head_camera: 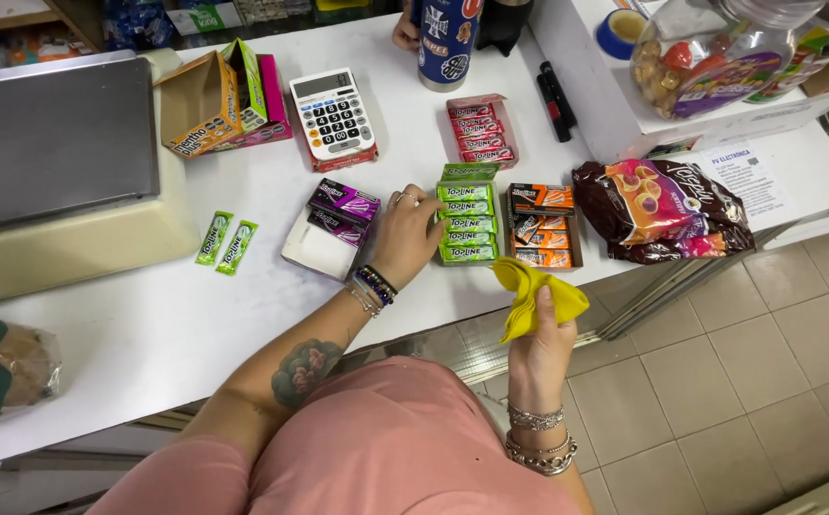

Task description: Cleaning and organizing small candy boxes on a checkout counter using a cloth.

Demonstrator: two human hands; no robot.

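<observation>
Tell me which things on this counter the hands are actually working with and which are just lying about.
In hand:
left hand on green gum box
right hand holding yellow cloth

Lying about:
calculator
purple gum box
orange gum box
two loose green gum packs
brown snack bags

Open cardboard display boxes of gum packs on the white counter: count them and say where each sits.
4. The green box is under the left hand, the orange box to its right, the purple box to its left, and the red box sits farther back. Others may be hidden.
</observation>
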